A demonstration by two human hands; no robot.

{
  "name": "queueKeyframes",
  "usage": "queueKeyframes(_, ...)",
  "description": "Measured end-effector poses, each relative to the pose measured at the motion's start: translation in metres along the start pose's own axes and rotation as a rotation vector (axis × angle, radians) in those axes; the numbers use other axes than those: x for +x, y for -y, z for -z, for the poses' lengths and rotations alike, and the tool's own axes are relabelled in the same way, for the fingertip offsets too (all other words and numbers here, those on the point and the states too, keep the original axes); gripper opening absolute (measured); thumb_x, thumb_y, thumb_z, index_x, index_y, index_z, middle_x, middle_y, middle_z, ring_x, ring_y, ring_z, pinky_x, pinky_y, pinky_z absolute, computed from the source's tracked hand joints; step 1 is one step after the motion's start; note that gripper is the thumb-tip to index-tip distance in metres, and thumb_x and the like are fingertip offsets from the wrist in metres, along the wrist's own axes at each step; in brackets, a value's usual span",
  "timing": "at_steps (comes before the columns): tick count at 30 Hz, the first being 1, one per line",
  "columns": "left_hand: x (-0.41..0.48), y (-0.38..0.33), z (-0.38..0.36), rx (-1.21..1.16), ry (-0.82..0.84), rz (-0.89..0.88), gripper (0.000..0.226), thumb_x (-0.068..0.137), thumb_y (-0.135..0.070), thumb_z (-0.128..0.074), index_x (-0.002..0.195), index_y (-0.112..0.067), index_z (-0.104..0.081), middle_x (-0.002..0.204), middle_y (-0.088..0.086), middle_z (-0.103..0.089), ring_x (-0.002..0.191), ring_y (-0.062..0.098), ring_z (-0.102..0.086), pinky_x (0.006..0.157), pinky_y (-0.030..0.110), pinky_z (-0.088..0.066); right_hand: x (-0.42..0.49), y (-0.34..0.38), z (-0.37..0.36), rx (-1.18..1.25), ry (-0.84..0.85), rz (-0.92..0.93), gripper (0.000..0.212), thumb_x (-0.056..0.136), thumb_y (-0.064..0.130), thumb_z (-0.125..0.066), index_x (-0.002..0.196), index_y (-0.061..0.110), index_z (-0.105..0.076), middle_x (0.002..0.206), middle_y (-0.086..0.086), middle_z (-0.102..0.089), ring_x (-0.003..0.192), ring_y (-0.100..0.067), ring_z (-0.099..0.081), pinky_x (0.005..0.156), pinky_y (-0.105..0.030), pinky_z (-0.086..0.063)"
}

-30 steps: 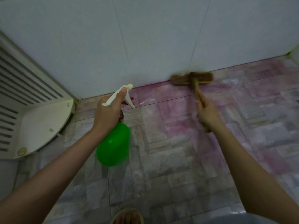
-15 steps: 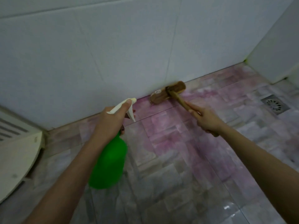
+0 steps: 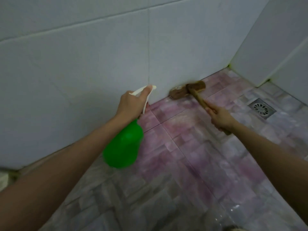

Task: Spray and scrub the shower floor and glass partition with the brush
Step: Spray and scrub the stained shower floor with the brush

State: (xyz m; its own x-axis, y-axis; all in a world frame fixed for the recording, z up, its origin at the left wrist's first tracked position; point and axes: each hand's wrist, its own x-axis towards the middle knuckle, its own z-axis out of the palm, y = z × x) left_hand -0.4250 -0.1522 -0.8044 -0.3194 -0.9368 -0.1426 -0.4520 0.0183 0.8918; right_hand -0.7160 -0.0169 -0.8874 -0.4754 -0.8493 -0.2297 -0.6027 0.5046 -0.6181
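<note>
The left hand (image 3: 131,105) is gripping the green spray bottle (image 3: 124,145) by its neck, fingers curled under the white spray head (image 3: 144,90) and the thumb lying along its top. The bottle's round body is hanging below and behind this hand, toward the person, tilted and held above the shower floor (image 3: 191,147). The nozzle is pointing ahead of the hand at the foot of the white tiled wall (image 3: 100,64).

The right hand (image 3: 220,116) is clamped round the wooden handle of the brush (image 3: 186,90), with the handle's end sticking out behind the hand. The handle is running ahead and to the left of this hand. The brown brush head is sitting there at the joint where floor meets wall, its bristles down on the tiles. The head is blurred, so its exact tilt is hard to tell. It is lying just right of the left hand's nozzle, near it but apart.

A pink film is covering the floor tiles under the right hand and between the two hands, while the tiles nearer the person are showing grey. A square metal drain (image 3: 261,108) is sitting in the floor to the right of the right hand, well apart from the brush head.
</note>
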Motion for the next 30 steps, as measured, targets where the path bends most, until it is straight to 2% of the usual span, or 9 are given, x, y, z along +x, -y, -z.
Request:
queueKeyframes(3, 0.016, -0.012, -0.021, 0.012, 0.076, -0.002, 0.068, 0.076, -0.072, -0.056, 0.078, -0.008, -0.078, 0.071, 0.017, -0.075, 0.041, 0.021, -0.058, 0.047, 0.029, -0.051, 0.005, -0.013, -0.001, -0.012, 0.054, 0.130, 0.043, 0.102, 0.032, -0.039, 0.144, 0.041, -0.032, 0.064, 0.004, -0.051, 0.043, -0.005, -0.052, 0.038, -0.015, -0.042)
queueKeyframes(6, 0.027, -0.020, -0.047, 0.046, 0.073, -0.022, 0.083, 0.061, -0.082, -0.051, 0.080, -0.006, -0.077, 0.068, 0.016, -0.073, 0.052, 0.026, -0.064, 0.061, 0.038, -0.057, 0.014, -0.021, 0.011, -0.134, 0.224, 0.299, 0.042, 0.101, 0.033, -0.040, 0.140, 0.048, -0.032, 0.080, 0.029, -0.048, 0.059, 0.014, -0.055, 0.060, -0.006, -0.039)
queueKeyframes(9, 0.034, -0.028, -0.070, 0.028, 0.051, -0.019, 0.073, 0.078, -0.074, -0.054, 0.058, -0.006, -0.069, 0.047, 0.006, -0.062, 0.042, 0.022, -0.058, 0.056, 0.029, -0.049, 0.045, -0.059, 0.047, -0.099, 0.113, 0.212, 0.039, 0.100, 0.040, -0.042, 0.133, 0.059, -0.037, 0.077, 0.011, -0.060, 0.050, -0.009, -0.052, 0.055, -0.026, -0.045)
queueKeyframes(13, 0.042, -0.046, -0.096, -0.011, 0.068, -0.017, 0.061, 0.092, -0.057, -0.058, 0.073, -0.002, -0.076, 0.062, 0.009, -0.073, 0.038, 0.018, -0.054, 0.045, 0.025, -0.046, 0.074, -0.090, 0.080, -0.038, -0.086, 0.035, 0.041, 0.100, 0.039, -0.041, 0.140, 0.045, -0.039, 0.056, -0.004, -0.054, 0.040, -0.024, -0.049, 0.040, -0.035, -0.047)
queueKeyframes(16, 0.050, -0.059, -0.119, -0.013, 0.012, -0.001, 0.063, 0.092, -0.056, -0.059, 0.068, 0.001, -0.073, 0.055, 0.010, -0.067, 0.039, 0.018, -0.054, 0.043, 0.024, -0.046, 0.072, -0.089, 0.076, -0.073, 0.085, 0.229, 0.039, 0.101, 0.032, -0.042, 0.136, 0.048, -0.035, 0.068, 0.013, -0.057, 0.042, 0.000, -0.052, 0.046, -0.023, -0.045)
queueKeyframes(19, 0.057, -0.065, -0.140, -0.051, -0.031, 0.033, 0.063, 0.092, -0.057, -0.058, 0.061, -0.003, -0.068, 0.048, 0.009, -0.060, 0.038, 0.020, -0.053, 0.044, 0.025, -0.044, 0.080, -0.099, 0.088, -0.153, 0.183, 0.346, 0.042, 0.101, 0.030, -0.043, 0.141, 0.040, -0.038, 0.092, 0.025, -0.055, 0.060, 0.023, -0.051, 0.058, -0.001, -0.039)
queueKeyframes(24, 0.063, -0.076, -0.159, -0.070, 0.007, 0.032, 0.061, 0.092, -0.058, -0.058, 0.081, -0.001, -0.077, 0.072, 0.013, -0.075, 0.034, 0.016, -0.050, 0.044, 0.026, -0.045, 0.113, -0.132, 0.117, -0.021, -0.132, 0.058, 0.044, 0.101, 0.033, -0.041, 0.144, 0.035, -0.038, 0.070, 0.014, -0.047, 0.052, 0.005, -0.041, 0.041, -0.002, -0.038)
queueKeyframes(26, 0.063, -0.080, -0.170, -0.047, -0.005, 0.039, 0.062, 0.091, -0.057, -0.060, 0.072, -0.001, -0.076, 0.059, 0.009, -0.069, 0.036, 0.016, -0.052, 0.044, 0.025, -0.045, 0.111, -0.131, 0.115, -0.044, -0.040, 0.143, 0.043, 0.101, 0.031, -0.041, 0.142, 0.041, -0.035, 0.070, 0.013, -0.051, 0.054, 0.001, -0.043, 0.043, -0.005, -0.039)
queueKeyframes(30, 0.063, -0.082, -0.187, -0.020, -0.039, 0.015, 0.064, 0.090, -0.058, -0.061, 0.069, 0.001, -0.074, 0.055, 0.012, -0.065, 0.039, 0.017, -0.056, 0.048, 0.027, -0.049, 0.116, -0.138, 0.121, -0.156, 0.183, 0.309, 0.040, 0.100, 0.035, -0.042, 0.139, 0.047, -0.037, 0.085, 0.023, -0.057, 0.066, 0.003, -0.051, 0.069, -0.017, -0.041)
